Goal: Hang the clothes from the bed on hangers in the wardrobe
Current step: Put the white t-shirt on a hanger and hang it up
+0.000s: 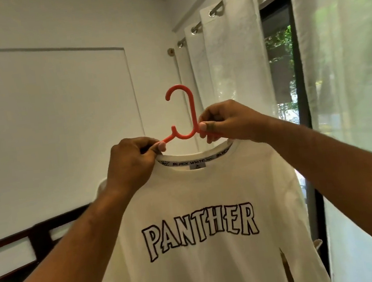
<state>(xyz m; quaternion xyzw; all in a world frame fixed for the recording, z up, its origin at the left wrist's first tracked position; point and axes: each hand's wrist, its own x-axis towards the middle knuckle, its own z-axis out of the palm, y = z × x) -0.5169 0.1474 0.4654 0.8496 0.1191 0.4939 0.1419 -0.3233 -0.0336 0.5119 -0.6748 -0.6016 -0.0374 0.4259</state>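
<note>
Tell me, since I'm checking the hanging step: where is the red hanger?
Centre of the head view, raised before the white wall: the left hand and right hand pinch the hanger beside its neck, its arms inside the white T-shirt collar.

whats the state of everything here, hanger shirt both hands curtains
hanger, upright, held up in the air, hook on nothing
t-shirt, hanging on the hanger, print facing the camera
left hand, pinches the hanger's left arm
right hand, pinches the hanger just right of the hook's stem
curtains, parted, the gap shows the window
</note>
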